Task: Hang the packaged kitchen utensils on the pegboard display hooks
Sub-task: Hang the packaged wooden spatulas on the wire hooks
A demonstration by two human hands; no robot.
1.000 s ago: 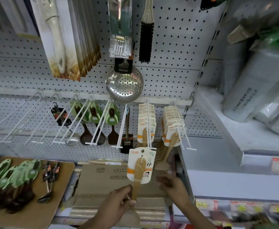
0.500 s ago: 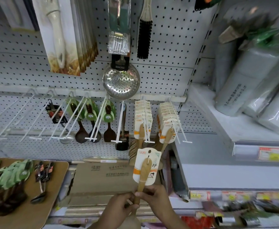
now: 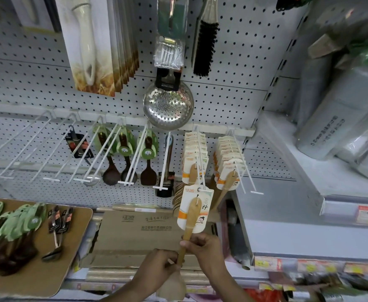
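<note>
A wooden spatula on a white and orange card (image 3: 195,209) is held upright below the pegboard (image 3: 233,83). My left hand (image 3: 160,269) grips its handle low down, and my right hand (image 3: 204,247) pinches the handle just above. The card's top hole sits at the tip of a white hook (image 3: 201,164) that carries several of the same carded spatulas (image 3: 195,158). A second hook to the right holds another stack of them (image 3: 228,162).
Left of these hang green-carded dark spoons (image 3: 124,158) and several bare hooks (image 3: 26,147). A steel skimmer (image 3: 168,104) and a brush (image 3: 204,42) hang above. A board with loose green-carded utensils (image 3: 11,232) lies at lower left, a cardboard box (image 3: 135,232) in the middle, wrapped rolls (image 3: 341,118) on the right shelf.
The carded spatula has risen from in front of the cardboard box up to the hook's tip. My right hand moved in from the right and took hold of the handle.
</note>
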